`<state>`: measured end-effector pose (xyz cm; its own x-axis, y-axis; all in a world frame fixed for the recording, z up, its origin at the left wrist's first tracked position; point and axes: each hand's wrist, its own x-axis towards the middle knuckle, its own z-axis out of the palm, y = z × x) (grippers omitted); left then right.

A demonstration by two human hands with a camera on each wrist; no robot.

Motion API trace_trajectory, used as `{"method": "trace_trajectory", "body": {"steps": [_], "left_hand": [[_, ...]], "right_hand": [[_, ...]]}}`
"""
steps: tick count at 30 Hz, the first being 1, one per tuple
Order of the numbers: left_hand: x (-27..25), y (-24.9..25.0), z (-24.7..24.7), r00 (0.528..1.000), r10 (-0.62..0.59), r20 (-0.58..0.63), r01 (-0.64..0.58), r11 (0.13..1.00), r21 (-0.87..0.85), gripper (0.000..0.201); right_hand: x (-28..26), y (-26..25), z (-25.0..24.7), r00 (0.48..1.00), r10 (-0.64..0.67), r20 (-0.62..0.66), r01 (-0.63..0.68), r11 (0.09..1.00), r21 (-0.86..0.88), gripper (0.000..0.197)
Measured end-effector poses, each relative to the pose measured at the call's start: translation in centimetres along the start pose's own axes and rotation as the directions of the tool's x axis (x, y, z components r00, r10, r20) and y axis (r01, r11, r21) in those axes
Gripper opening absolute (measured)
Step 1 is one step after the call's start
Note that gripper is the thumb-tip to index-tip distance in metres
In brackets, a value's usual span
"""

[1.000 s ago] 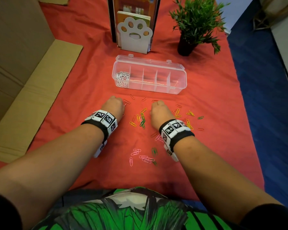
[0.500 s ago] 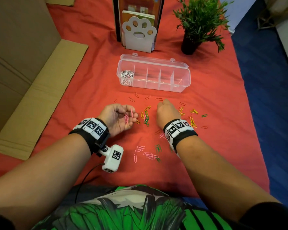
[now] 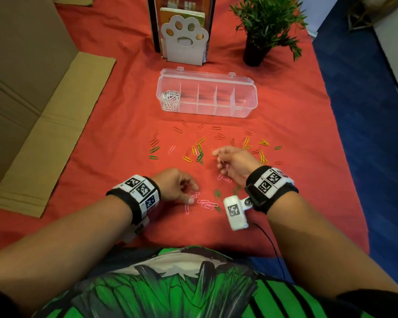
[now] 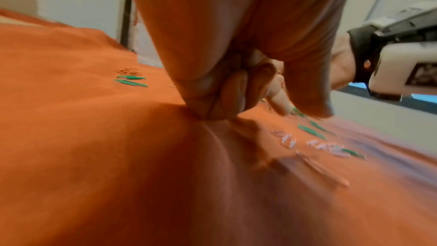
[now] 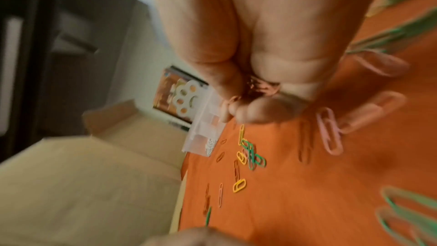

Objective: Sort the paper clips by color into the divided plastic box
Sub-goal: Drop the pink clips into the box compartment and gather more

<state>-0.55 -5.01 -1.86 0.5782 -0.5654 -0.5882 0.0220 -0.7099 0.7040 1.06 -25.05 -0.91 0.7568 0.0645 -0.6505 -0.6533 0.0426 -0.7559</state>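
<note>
A clear divided box [image 3: 251,104] lies open at the far middle of the red cloth, white clips [image 3: 169,99] in its leftmost compartment. The box [image 5: 203,134] is also in the right wrist view. Yellow and green clips [image 3: 199,152] and red ones lie scattered before it. A pink cluster [image 3: 206,204] lies nearer me. My right hand [image 3: 218,159] is turned on its side, fingers curled round several pink clips [image 5: 262,85]. My left hand [image 3: 192,193] is palm down, thumb and forefinger either side of a pink clip [image 3: 194,193]. Its other fingers [image 4: 227,96] are curled; what they hold is hidden.
A paw-shaped bookend [image 3: 184,42] with books and a potted plant [image 3: 262,31] stand behind the box. Flattened cardboard [image 3: 44,134] lies along the left. The cloth ends at the right over blue floor [image 3: 365,134]. The right wrist camera [image 3: 236,212] hangs over the near clips.
The left hand turned palm down and came back toward me to the pink cluster. The right hand rolled over from a fist on the cloth and now shows pink clips in its fingers.
</note>
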Motion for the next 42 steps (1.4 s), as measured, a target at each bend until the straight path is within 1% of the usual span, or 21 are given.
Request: {"method": "trace_trajectory", "body": {"steps": [2,3,6,7,10,11,13,15,18,20,23,25,27,29,31,34,36,37,38,40,42], "left_hand": [[-0.1,0.0,0.5,1.000,0.020,0.010,-0.021,0.986,0.166,0.053],[0.0,0.0,0.7,0.999,0.035,0.010,-0.037,0.974,0.225,0.058],[0.3,0.0,1.0,0.996,0.086,-0.015,-0.075,0.934,0.349,0.053],[0.3,0.2,1.1,0.994,0.109,-0.019,-0.094,0.920,0.381,0.047],[0.6,0.6,1.1,0.989,0.148,-0.012,-0.125,0.873,0.472,0.029],[0.6,0.8,1.1,0.988,0.151,-0.013,-0.125,0.861,0.493,0.026],[0.7,0.8,1.3,0.987,0.156,-0.026,-0.118,0.841,0.528,0.021],[0.8,0.5,1.4,0.986,0.160,-0.044,-0.109,0.825,0.554,0.018],[1.0,-0.3,1.7,0.983,0.168,-0.074,-0.105,0.847,0.521,0.015],[0.9,-0.5,1.7,0.974,0.204,-0.098,-0.134,0.869,0.476,0.013],[0.9,-0.3,1.4,0.960,0.207,-0.188,-0.124,0.918,0.377,0.012],[1.0,-0.5,1.0,0.956,0.111,-0.273,-0.065,0.983,0.172,0.024],[1.0,-0.8,0.5,0.950,0.017,-0.313,-0.045,0.996,-0.083,0.024],[0.8,-0.4,0.2,0.951,-0.065,-0.304,-0.040,0.944,-0.326,0.023],[0.5,0.4,-0.1,0.963,-0.159,-0.219,-0.005,0.799,-0.601,0.026],[0.0,1.3,-0.7,0.964,-0.263,-0.039,0.096,0.481,-0.871,0.023],[0.1,1.5,-0.7,0.960,-0.278,0.021,0.134,0.396,-0.909,0.026],[0.3,1.5,-0.4,0.956,-0.293,0.002,0.137,0.441,-0.887,0.028],[0.5,1.6,0.0,0.950,-0.306,-0.057,0.127,0.548,-0.827,0.030],[0.9,1.4,0.9,0.945,-0.242,-0.221,0.085,0.833,-0.547,0.033],[1.2,0.9,1.3,0.959,-0.091,-0.268,0.041,0.981,-0.188,0.026]], "right_hand": [[-1.4,0.9,-0.1,0.995,0.076,0.057,-0.086,0.978,0.192,0.023],[-1.8,1.5,0.0,0.993,0.103,0.063,-0.113,0.975,0.192,0.022],[-2.8,3.4,0.5,0.996,0.090,0.025,-0.085,0.981,-0.173,0.022],[-3.1,3.9,0.7,0.998,0.052,0.028,-0.037,0.918,-0.395,0.023],[-4.2,5.6,1.7,0.992,-0.073,0.104,0.127,0.519,-0.846,0.013],[-4.6,6.2,2.0,0.985,-0.125,0.118,0.160,0.420,-0.893,0.002],[-5.2,7.3,2.5,0.968,-0.206,0.142,0.193,0.257,-0.947,0.025],[-5.5,7.8,3.0,0.938,-0.301,0.172,0.222,0.140,-0.965,0.026],[-5.7,7.7,3.5,0.923,-0.320,0.214,0.234,0.027,-0.972,0.020],[-5.3,7.4,3.5,0.929,-0.308,0.206,0.241,0.080,-0.967,0.020],[-4.3,6.1,2.4,0.967,-0.236,0.097,0.182,0.372,-0.910,0.014],[-4.0,5.0,1.3,0.979,-0.203,0.009,0.128,0.581,-0.804,0.009],[-3.7,4.4,0.3,0.982,-0.176,-0.066,0.097,0.775,-0.625,0.025],[-3.7,4.1,-0.3,0.988,-0.120,-0.093,0.078,0.925,-0.372,0.027],[-3.7,3.9,-0.8,0.994,-0.062,-0.086,0.051,0.991,-0.126,0.027],[-4.3,3.6,-1.0,1.000,0.025,-0.015,-0.022,0.983,0.180,0.022],[-4.7,3.7,-0.6,0.998,0.067,-0.014,-0.065,0.992,0.110,0.020],[-4.8,4.0,-0.3,0.998,0.044,-0.033,-0.047,0.993,-0.108,0.020],[-4.8,4.4,0.0,0.999,-0.009,-0.036,-0.006,0.914,-0.406,0.019],[-4.9,5.4,1.0,0.990,-0.128,0.052,0.115,0.558,-0.822,0.010],[-5.3,6.5,1.8,0.970,-0.203,0.133,0.189,0.288,-0.939,0.015]]}}
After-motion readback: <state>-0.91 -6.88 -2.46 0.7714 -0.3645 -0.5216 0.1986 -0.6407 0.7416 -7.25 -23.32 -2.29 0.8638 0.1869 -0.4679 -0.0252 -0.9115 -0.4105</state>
